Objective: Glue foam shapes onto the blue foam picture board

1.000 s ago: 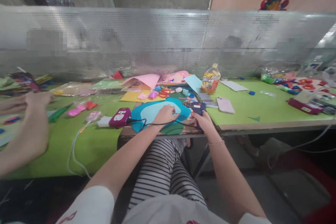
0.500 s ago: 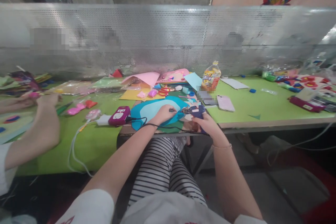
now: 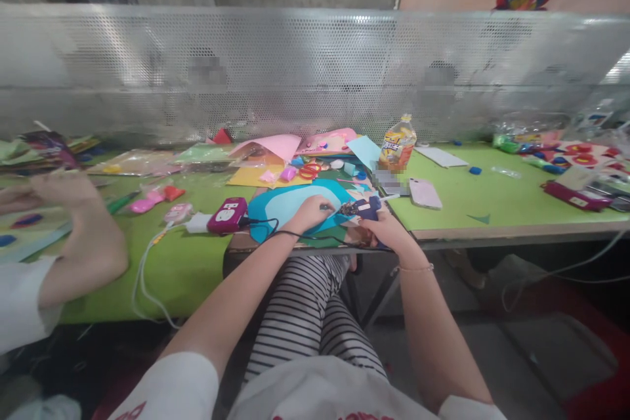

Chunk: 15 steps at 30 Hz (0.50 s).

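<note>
My right hand is closed around a dark blue glue gun, whose nozzle end points left and from whose back a white stick juts. My left hand hovers just left of the nozzle with its fingertips pinched together; what they hold, if anything, is too small to tell. Below both hands lie teal paper and a light blue oval. A black cord crosses under my left wrist from a purple power socket towards the glue gun.
A co-worker's arm rests at the left. Red scissors, a snack bag and a phone lie beyond my hands. White cables hang over the front table edge. A perforated metal panel stands behind.
The glue gun is tilted slightly differently in my right hand, and its white stick shows higher. My left hand has barely moved. The co-worker's arm has shifted right.
</note>
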Motion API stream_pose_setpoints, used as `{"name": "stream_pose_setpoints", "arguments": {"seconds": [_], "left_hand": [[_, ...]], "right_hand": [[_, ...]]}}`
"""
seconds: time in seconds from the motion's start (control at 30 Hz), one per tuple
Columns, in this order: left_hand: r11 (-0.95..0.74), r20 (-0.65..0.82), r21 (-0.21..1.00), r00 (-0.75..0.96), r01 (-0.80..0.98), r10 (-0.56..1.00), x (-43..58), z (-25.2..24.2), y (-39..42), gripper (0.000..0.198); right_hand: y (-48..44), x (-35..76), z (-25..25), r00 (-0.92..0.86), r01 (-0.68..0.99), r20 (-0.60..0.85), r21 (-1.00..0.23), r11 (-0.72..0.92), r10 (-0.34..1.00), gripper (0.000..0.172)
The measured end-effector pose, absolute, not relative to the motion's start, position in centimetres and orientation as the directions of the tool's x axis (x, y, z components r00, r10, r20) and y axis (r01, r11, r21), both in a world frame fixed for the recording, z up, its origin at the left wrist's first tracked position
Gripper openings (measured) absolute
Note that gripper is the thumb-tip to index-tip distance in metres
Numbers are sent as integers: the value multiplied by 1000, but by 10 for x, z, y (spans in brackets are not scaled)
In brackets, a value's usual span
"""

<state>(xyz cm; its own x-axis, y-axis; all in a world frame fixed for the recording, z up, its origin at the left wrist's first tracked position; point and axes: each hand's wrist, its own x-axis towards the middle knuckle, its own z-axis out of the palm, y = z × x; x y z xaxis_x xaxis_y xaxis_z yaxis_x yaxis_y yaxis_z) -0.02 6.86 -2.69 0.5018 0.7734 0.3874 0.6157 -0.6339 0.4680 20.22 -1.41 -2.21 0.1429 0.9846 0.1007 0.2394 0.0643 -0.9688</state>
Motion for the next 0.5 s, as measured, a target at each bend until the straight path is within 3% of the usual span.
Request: {"name": "stream_pose_setpoints", "arguments": {"seconds": [0.33, 0.5], "left_hand": [[-644, 396, 442, 508, 624, 765, 0, -29, 71, 19], [-666, 411, 405, 526, 627, 745, 0, -30, 71, 20]], "right_hand": [[-21, 197, -9, 136, 322, 22, -946, -23, 991, 31], [-23, 198, -9, 153, 335, 52, -942, -3, 987, 19]]}}
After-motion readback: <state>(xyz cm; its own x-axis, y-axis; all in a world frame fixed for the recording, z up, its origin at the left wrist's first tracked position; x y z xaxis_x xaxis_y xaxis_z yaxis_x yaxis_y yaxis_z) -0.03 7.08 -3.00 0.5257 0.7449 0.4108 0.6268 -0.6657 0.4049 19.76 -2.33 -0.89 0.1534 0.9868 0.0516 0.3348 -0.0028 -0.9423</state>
